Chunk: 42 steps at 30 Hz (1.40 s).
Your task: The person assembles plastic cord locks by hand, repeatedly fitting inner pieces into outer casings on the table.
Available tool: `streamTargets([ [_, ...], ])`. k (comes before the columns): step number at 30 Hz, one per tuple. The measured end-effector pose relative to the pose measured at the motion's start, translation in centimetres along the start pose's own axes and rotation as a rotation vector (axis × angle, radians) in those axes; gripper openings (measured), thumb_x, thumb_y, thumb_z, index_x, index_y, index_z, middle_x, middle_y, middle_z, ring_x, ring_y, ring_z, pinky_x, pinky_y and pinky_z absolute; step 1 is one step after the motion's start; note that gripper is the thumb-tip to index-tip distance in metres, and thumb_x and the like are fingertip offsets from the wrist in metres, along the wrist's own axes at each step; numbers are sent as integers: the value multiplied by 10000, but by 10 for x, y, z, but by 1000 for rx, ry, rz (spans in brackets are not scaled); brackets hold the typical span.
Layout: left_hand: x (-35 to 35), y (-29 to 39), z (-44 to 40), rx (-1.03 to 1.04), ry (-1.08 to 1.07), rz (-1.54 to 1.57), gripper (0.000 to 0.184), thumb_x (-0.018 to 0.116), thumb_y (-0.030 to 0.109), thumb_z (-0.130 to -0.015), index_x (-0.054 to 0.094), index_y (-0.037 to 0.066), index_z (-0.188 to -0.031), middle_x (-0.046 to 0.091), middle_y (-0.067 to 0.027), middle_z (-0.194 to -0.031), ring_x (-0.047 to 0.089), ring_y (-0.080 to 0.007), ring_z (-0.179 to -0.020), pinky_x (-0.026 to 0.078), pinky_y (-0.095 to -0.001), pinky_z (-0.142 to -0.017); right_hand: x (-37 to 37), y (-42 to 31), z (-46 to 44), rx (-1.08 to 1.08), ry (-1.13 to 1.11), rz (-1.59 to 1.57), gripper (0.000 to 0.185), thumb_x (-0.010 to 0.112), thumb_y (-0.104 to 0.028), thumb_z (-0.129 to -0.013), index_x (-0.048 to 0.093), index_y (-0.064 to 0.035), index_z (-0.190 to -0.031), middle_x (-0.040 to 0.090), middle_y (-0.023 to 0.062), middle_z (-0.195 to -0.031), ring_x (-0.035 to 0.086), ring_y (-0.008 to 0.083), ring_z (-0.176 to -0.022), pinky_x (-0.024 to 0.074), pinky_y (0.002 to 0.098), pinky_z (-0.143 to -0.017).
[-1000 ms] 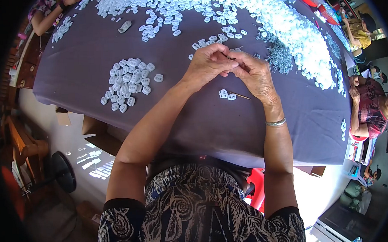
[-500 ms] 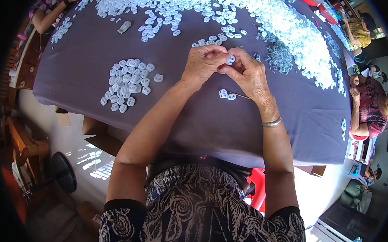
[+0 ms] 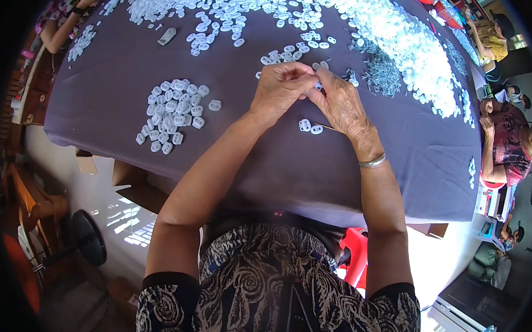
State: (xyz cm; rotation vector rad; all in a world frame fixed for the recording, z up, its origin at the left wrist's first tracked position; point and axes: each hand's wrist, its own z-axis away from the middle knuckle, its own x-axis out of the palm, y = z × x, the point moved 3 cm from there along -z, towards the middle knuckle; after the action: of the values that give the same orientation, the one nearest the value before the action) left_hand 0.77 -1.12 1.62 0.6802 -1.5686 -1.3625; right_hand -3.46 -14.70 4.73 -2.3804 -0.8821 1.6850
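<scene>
My left hand (image 3: 279, 93) and my right hand (image 3: 343, 103) meet above the table, both closed in a pinch. Between their fingertips is a small white oval plastic piece (image 3: 318, 86), mostly covered by the fingers. Just below my right hand, two white pieces with two holes each (image 3: 304, 125) lie on the cloth near a thin brown stick (image 3: 330, 129), whose far end passes under the hand. Left of my hands spreads a cluster of similar two-holed pieces (image 3: 172, 114). A looser group of white ovals (image 3: 285, 55) lies just beyond my fingertips.
A dark cloth covers the table (image 3: 266, 172). Along its far side stretches a large heap of white pieces (image 3: 403, 47), beside a pile of small dark metal bits (image 3: 382, 75). A greyish lump (image 3: 167, 36) lies far left. Other people (image 3: 505, 138) sit around the edges.
My right fingers have rolled forward over the small white piece, now hiding most of it. My left hand has barely moved. The view has shifted slightly.
</scene>
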Motion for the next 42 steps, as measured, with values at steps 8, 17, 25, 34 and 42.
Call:
streamTargets([
  [8,-1,-1,1,-40,42,24,184,728,145,-813,682,21,-942,667,-43,-829,608,-92,-715,504,-236,-614,2,-1,1,41,-32,-13,403,665,-357,-842,481,-3,-892,610,198,-719,637,376,-699,517,420,-578],
  [17,-4,-2,-1,0,-30,3,143,709,141,-830,664,72,-948,632,1,-812,590,-81,-728,492,-234,-641,4,-3,1,43,-56,5,409,640,-373,-861,509,8,-928,616,197,-703,641,378,-688,516,426,-575],
  [25,-3,-1,1,-16,-66,106,119,691,104,-827,653,109,-941,595,40,-771,560,-64,-721,458,-232,-668,6,-3,2,39,-59,-2,383,629,-350,-875,515,12,-935,613,189,-694,636,376,-661,506,429,-565],
  [34,-3,1,3,-37,-60,135,120,681,89,-818,647,120,-929,571,55,-759,539,-61,-728,443,-233,-699,5,-5,2,4,-47,-49,366,607,-333,-892,498,14,-937,600,192,-670,632,383,-665,501,435,-560],
  [42,9,8,5,152,-53,278,303,481,297,-942,606,45,-1053,565,-30,-1056,513,-128,-1005,405,-308,-896,7,-7,2,28,24,-149,339,563,-286,-917,491,28,-1025,619,223,-778,621,412,-755,502,470,-636],
])
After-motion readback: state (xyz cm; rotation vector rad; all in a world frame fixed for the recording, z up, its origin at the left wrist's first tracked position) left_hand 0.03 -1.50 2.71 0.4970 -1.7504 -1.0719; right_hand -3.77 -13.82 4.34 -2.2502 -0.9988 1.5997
